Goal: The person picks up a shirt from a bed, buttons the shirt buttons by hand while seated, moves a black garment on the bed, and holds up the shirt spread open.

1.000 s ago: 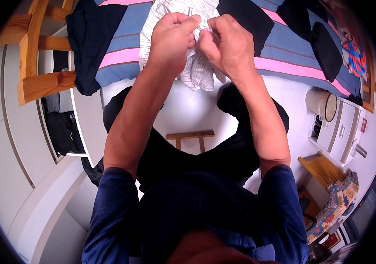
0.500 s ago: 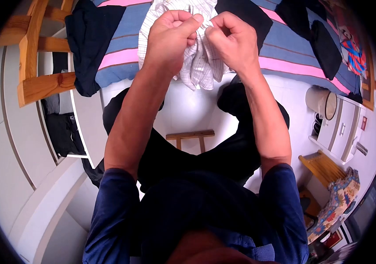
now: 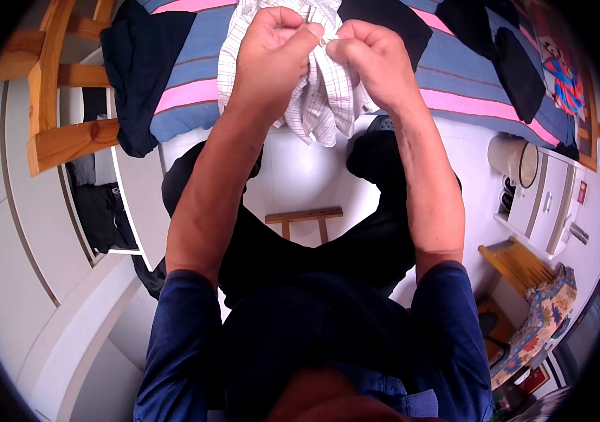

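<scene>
A white checked shirt lies bunched at the edge of the bed, its lower part hanging over the side. My left hand is closed, with thumb and fingers pinching the shirt's cloth near the top of the view. Close beside it, my right hand pinches another bit of the same shirt between thumb and forefinger. A small pale spot, perhaps a button, shows between the fingertips; it is too small to be sure. Behind my right hand lies a black garment.
The bed has a blue and pink striped cover. Dark clothing hangs by the wooden bed frame on the left. Below it, an open drawer holds folded clothes. A waste bin and a white cabinet stand right.
My right thumb and fingers have shifted slightly at the shirt, and its hanging folds have moved a little. Both hands keep their pinch.
</scene>
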The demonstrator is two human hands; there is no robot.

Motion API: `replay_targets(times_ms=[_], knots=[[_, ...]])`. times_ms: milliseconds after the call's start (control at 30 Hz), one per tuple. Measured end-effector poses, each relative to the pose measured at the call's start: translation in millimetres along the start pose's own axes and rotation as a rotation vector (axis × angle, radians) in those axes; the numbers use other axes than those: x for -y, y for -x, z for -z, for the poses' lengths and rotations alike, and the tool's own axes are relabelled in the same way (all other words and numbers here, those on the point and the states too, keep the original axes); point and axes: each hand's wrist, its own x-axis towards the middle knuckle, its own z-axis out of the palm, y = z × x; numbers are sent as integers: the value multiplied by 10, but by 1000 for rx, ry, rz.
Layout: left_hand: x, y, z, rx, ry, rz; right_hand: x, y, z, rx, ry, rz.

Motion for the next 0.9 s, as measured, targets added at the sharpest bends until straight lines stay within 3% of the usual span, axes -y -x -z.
replay_targets(times_ms=[133, 367, 567, 900], knots=[[-43, -2, -15, 37, 83, 72, -23, 1, 1, 69, -204, -64], [28, -18, -10, 87, 249, 78, -55, -6, 16, 84, -225, -81], [-65, 8, 1, 87, -58, 48, 2, 8, 58, 156, -478, -109], [-72, -19, 109, 145, -34, 83, -58, -17, 97, 236, -626, -126]])
